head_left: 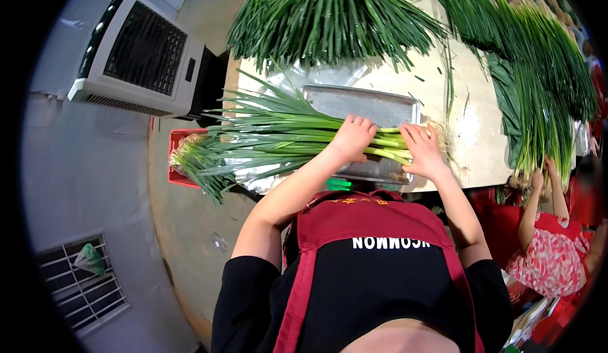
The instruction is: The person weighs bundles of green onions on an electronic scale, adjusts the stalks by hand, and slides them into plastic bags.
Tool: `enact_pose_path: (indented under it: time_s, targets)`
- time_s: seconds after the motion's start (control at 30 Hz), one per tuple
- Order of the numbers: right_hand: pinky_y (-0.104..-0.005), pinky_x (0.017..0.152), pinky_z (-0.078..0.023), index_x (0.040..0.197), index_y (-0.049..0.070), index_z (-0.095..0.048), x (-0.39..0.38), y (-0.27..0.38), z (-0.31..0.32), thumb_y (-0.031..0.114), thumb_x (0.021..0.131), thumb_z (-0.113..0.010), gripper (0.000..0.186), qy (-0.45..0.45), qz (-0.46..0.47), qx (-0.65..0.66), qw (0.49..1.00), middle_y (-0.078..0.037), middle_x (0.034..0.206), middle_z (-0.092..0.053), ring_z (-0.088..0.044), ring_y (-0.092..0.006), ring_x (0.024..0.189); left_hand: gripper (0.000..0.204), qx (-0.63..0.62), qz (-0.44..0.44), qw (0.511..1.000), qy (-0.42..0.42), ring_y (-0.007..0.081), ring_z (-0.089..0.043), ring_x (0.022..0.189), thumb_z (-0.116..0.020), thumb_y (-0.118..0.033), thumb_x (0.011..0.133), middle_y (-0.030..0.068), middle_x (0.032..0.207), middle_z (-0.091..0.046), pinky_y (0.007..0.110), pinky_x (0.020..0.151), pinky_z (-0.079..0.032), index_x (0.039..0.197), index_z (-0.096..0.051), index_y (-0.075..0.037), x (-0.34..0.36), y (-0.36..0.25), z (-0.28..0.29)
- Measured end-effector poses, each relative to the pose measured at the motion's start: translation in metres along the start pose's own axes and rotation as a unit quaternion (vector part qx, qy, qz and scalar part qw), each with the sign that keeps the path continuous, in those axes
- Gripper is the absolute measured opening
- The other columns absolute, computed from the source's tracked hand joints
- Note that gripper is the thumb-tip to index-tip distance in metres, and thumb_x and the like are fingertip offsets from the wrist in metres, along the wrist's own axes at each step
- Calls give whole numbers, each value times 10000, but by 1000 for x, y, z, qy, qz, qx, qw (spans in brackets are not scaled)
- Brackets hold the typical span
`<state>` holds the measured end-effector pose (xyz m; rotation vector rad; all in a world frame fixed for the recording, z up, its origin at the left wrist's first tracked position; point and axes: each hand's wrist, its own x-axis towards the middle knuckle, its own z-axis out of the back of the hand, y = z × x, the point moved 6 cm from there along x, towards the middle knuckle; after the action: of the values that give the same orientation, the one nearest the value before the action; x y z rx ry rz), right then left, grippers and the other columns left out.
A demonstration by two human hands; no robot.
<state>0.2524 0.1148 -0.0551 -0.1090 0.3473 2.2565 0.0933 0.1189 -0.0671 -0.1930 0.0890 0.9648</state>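
Observation:
A bunch of green onions [278, 130] lies crosswise before me, its leaves fanning left and its pale, rooted ends at the right. My left hand [354, 139] is closed over the stalks, just above where the green turns pale. Close to the roots, my right hand [423, 150] grips the white ends, thumb and fingers round them. Beneath the bunch is a shallow metal tray [386, 103], its front part hidden by the stalks and my hands. Some clear plastic sheeting [345, 73] lies on the table behind the tray.
A large heap of green onions [329, 20] covers the table's far side. More green onions [532, 81] lie at the right, where another person's hands [546, 174] hold some. A red crate [183, 177] with green onions stands left, near an air cooler [142, 52].

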Motion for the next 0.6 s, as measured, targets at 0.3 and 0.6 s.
enact_pose_path:
  time_s: [0.3,0.6]
  targets:
    - [-421,1006,-258,1157,48,-482,14,-3,-1,183,490,-720,721,-71,41,21,996,-110,1012,-496,-456,-267,1032,827,-27,-10,1000,13,282,-485,1031,-784,-333,514,117,1048,-504,500,966,-306,1210,-426,-67,-4,-2,0]
    - [-483,1005,-210,1191,74,-459,4,0,5,287,603,-694,668,-202,-56,-39,977,-118,1143,-466,-415,-267,1121,751,-28,60,998,-6,288,-550,953,-732,-212,562,146,972,-563,444,957,-326,1233,-416,-99,13,3,-11]
